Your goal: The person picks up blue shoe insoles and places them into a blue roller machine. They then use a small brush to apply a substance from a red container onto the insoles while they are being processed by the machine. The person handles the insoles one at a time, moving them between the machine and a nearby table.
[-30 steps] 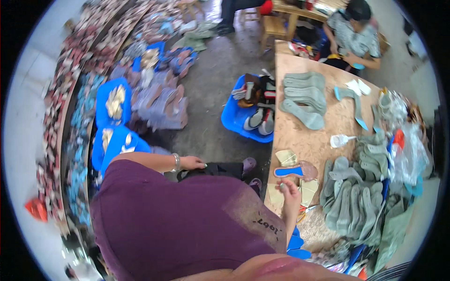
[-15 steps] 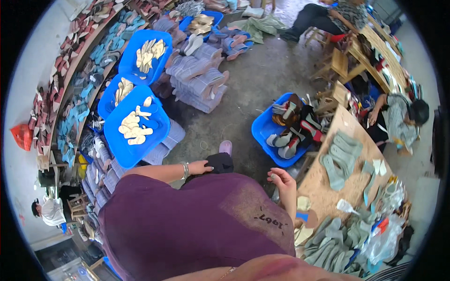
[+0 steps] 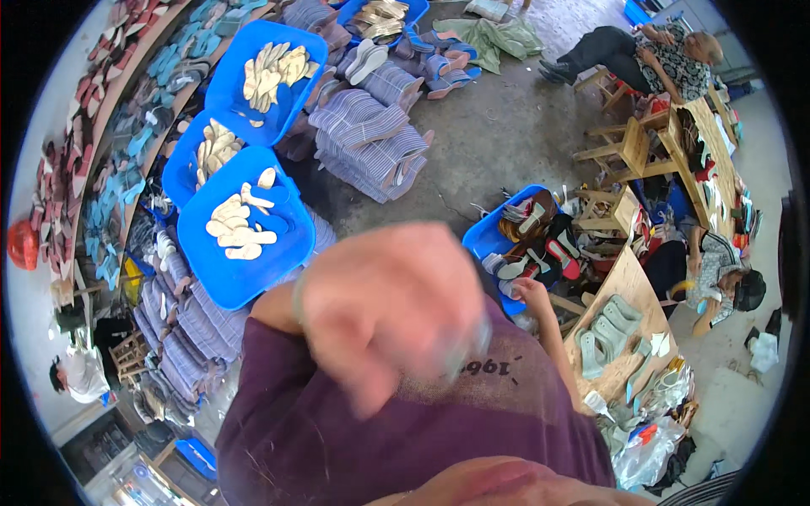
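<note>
My left hand (image 3: 392, 304) is raised close to the camera and covers the middle of the view. Motion smears its fingers, so what it holds, if anything, cannot be made out. Beside the right blue basin (image 3: 479, 239), my right hand (image 3: 531, 297) hangs with loosely bent fingers and nothing visible in it. That basin is filled with dark, red and grey shoes (image 3: 540, 240). To the left, another blue tub (image 3: 200, 271) carries pale cream insole-shaped pieces (image 3: 236, 223), well apart from either hand.
Stacks of striped sole pieces (image 3: 359, 122) stand on the floor, and a rack (image 3: 126, 135) of coloured pieces lines the left. Grey-green soles (image 3: 612, 329) lie on a wooden table (image 3: 633, 278) at right. One person (image 3: 666, 63) sits far right, another (image 3: 717, 278) nearer.
My left hand has risen from my dark-clad leg toward the camera. My right hand has moved slightly right and up, and the view has shifted.
</note>
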The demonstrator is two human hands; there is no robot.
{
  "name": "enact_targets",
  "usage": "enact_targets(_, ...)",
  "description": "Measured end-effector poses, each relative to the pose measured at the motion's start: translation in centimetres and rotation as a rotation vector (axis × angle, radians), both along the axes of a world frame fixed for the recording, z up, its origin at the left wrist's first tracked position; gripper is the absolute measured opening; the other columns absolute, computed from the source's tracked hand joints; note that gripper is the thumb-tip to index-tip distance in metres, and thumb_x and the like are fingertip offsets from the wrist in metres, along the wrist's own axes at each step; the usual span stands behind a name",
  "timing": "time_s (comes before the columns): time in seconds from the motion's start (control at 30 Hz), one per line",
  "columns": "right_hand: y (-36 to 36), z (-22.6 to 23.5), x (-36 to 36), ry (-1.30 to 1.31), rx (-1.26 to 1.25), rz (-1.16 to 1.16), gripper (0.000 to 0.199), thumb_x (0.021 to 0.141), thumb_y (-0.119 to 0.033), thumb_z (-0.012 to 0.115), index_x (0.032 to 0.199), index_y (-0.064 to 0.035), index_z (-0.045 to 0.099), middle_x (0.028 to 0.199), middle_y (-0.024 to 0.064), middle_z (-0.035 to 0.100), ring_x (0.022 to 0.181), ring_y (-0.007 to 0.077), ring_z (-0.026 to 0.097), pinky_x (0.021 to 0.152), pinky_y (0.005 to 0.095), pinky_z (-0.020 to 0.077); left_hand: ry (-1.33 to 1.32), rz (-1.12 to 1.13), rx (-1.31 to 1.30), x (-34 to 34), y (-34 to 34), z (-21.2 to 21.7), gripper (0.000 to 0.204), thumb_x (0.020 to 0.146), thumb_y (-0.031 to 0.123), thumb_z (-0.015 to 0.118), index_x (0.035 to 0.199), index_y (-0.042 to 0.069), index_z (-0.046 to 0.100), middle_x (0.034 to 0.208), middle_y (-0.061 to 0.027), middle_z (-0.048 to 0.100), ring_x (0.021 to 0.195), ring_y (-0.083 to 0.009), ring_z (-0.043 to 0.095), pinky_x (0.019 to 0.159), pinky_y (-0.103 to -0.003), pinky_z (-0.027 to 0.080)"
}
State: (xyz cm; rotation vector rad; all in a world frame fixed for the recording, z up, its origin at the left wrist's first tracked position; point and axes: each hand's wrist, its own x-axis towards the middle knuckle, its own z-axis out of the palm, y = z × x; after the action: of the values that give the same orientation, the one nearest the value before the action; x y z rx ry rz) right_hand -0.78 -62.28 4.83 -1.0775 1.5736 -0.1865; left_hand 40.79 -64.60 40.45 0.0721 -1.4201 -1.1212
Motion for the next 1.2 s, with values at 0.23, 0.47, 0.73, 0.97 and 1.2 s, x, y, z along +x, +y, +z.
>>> enact_targets(0.23,-11.5,-6.0,-2.9,-0.004,0.045,0.077,0.015,0.083,-0.013,0.059,0.092,-0.0013,0.063,0.074,0.0019,0.061,0.058,0.0102,0.058,0.053,0.0244,0.0459,0.176,-0.372,-0.028,1.1,-9.0,5.4,0.010,0.086,0.015,0.060,0.093,0.017,0.067,0.104,0.0017,0.062,0.099,-0.0154,0.058,0.082,-0.035,0.045)
enact_targets(0.47,-24.5,-10.6,-9.9,-0.150,0.261,0.054,0.024,0.084,-0.003,0.056,0.107,-0.0016,0.058,0.085,0.0068,0.063,0.060,0.0164,0.060,0.048,0.0276,0.0464,0.308,-0.164,-0.355,-1.2,-24.4,3.6,0.018,0.085,0.007,0.054,0.099,0.005,0.064,0.109,-0.0075,0.060,0.109,-0.0166,0.052,0.083,-0.040,0.052)
enact_targets(0.73,-50.0,-7.9,-17.9,-0.047,0.085,-0.011,0.020,0.087,-0.012,0.058,0.104,-0.0015,0.059,0.080,0.0049,0.063,0.059,0.0138,0.062,0.042,0.0235,0.0399,0.083,-0.381,-0.186,-3.2,-43.3,3.3,0.029,0.094,0.012,0.039,0.096,0.008,0.067,0.107,-0.0091,0.062,0.095,-0.0226,0.059,0.080,-0.035,0.047)
enact_targets(0.97,-71.7,-4.6,-8.4,-0.099,-0.099,0.145,0.026,0.085,-0.010,0.058,0.110,-0.0022,0.060,0.087,0.0042,0.064,0.072,0.0120,0.060,0.060,0.0240,0.0481,0.083,-0.112,-0.072,-5.6,-53.7,4.3,0.015,0.090,0.017,0.054,0.093,0.012,0.068,0.107,-0.0058,0.058,0.099,-0.0230,0.059,0.079,-0.034,0.046)
enact_targets(1.2,-83.9,-3.7,-0.7,-0.021,-0.151,0.430,0.027,0.086,-0.009,0.058,0.112,0.0009,0.058,0.094,0.0065,0.065,0.078,0.0136,0.061,0.070,0.0283,0.0497,0.084,-0.318,-0.119,-6.3,-69.0,3.7,0.017,0.088,0.022,0.058,0.091,0.009,0.068,0.108,-0.0082,0.057,0.099,-0.0266,0.060,0.082,-0.037,0.050)
